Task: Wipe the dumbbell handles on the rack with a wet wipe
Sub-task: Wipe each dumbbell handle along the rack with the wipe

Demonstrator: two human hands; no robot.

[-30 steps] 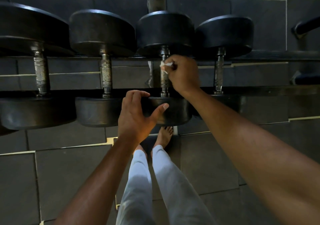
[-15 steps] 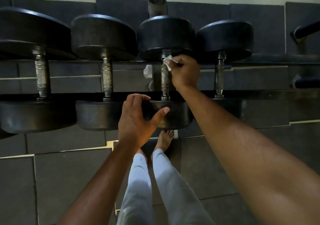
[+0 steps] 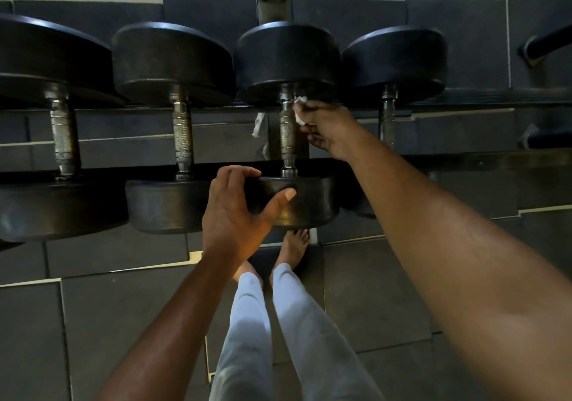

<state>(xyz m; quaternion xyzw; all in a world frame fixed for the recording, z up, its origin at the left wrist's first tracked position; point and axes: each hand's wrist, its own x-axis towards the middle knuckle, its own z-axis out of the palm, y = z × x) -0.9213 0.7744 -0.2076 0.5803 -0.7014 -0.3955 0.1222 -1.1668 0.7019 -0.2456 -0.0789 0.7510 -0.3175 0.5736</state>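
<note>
A rack (image 3: 464, 165) holds 4 dumbbells in a row, handles facing the person. The left hand (image 3: 238, 212) grips the near head of dumbbell 3 (image 3: 309, 202), likely steadying it. The right hand (image 3: 325, 128), fingers curled round a wipe (image 3: 301, 100), presses it against that handle (image 3: 288, 131) near the far head.

Right hand (image 3: 328, 128) curled, arm outstretched; left hand (image 3: 235, 215) gripping.
</note>
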